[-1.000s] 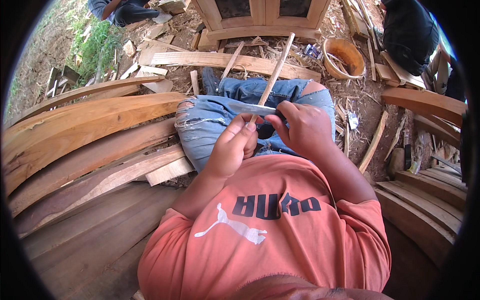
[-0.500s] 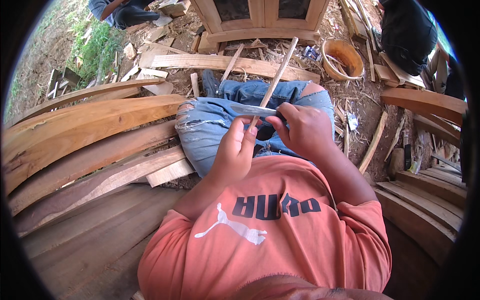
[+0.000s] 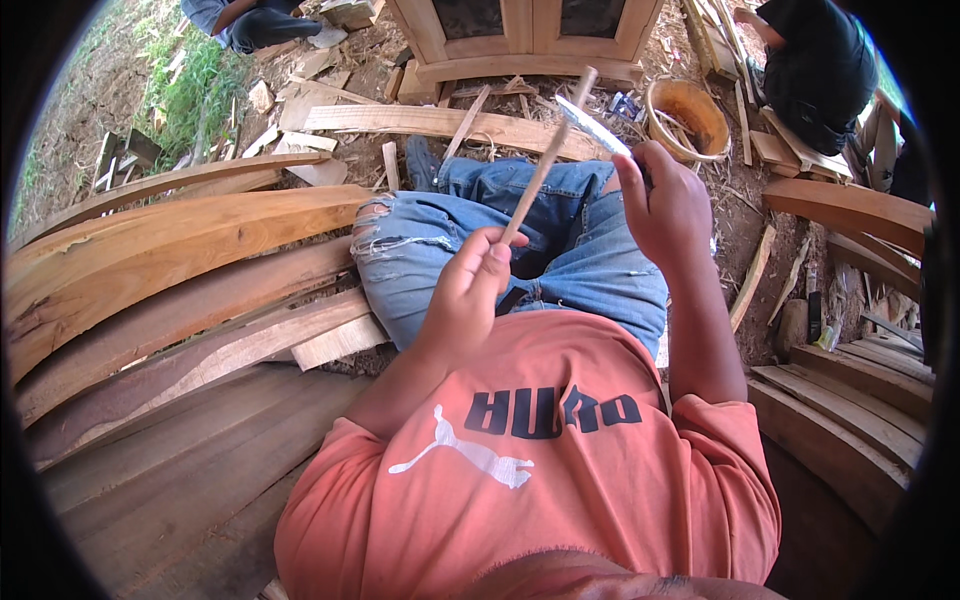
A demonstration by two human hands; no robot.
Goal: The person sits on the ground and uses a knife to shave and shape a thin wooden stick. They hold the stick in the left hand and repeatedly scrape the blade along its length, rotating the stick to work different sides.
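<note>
My left hand (image 3: 474,275) is closed round the lower end of a thin wooden stick (image 3: 541,165), which slants up and away to the right above my lap. In my right hand (image 3: 668,205) is a knife, held by its handle, which my fingers mostly hide. Its bright blade (image 3: 598,128) points up and left, with the tip at the stick's upper part. Whether blade and stick touch I cannot tell. My jeans (image 3: 420,235) lie below both hands.
Curved planks (image 3: 180,235) are stacked to my left, and more boards (image 3: 850,400) to my right. Ahead stand a wooden cabinet (image 3: 525,70) and a yellowish bucket (image 3: 690,110) among scraps and shavings. One person (image 3: 265,28) sits far left, another (image 3: 820,75) far right.
My right hand has moved right and away from me, carrying the blade from near my left fingers to the stick's far end. My left hand keeps hold of the stick.
</note>
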